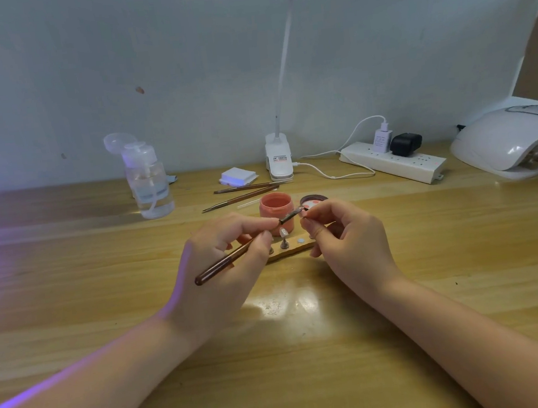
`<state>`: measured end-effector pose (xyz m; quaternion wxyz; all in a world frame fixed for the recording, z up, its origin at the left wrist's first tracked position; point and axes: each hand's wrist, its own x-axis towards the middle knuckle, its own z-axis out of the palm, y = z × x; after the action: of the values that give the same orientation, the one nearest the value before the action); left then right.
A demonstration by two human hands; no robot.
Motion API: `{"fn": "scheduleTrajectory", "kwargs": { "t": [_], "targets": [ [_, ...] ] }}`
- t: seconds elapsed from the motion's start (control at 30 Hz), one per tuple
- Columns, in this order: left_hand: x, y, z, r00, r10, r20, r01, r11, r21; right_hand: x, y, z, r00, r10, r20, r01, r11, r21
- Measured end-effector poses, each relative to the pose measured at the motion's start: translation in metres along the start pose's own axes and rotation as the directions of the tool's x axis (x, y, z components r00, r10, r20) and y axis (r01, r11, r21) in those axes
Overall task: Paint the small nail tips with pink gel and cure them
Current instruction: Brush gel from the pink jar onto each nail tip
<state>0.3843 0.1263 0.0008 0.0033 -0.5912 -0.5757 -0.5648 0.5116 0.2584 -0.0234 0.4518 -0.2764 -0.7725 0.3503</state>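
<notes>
Left hand (220,258): grip closed on the brush (233,256), pen-fashion, bristle end reaching right to the nail tip.
Right hand (346,232): grip pinched on a small nail tip (303,213), raised above the surface (308,348); whether a stand stem is held with it cannot be told.
Pink gel jar (276,211): open, just behind the hands; its lid (313,201) lies beside it, inside up, smeared pink.
Wooden holder strip (293,250): below the hands, carrying one uncoated tip on its stand (284,235); further stands hidden by fingers.
Curing lamp (511,144): far right, well apart.
Also present: pump bottle (149,182), two spare brushes (243,194), power strip (392,162).
Step in hand, by judgement: coating the held tip. The next move calls for even strokes, reseating the tip, painting the rest, then carrying them to the lamp.
</notes>
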Motion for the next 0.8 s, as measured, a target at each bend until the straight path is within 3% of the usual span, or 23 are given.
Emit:
{"fn": "scheduleTrajectory", "kwargs": {
  "t": [0.7, 0.8],
  "targets": [
    [-0.0011, 0.0002, 0.0003, 0.992, -0.103, -0.073, 0.1, 0.994, -0.05, 0.0004, 0.0014, 0.0004, 1.0, -0.009, -0.009, 0.009, 1.0, -0.002],
    [0.0002, 0.0028, -0.0008, 0.997, -0.067, -0.04, 0.065, 0.997, -0.042, 0.0007, 0.001, 0.0006, 1.0, -0.011, -0.012, 0.011, 1.0, -0.003]
  ]
}}
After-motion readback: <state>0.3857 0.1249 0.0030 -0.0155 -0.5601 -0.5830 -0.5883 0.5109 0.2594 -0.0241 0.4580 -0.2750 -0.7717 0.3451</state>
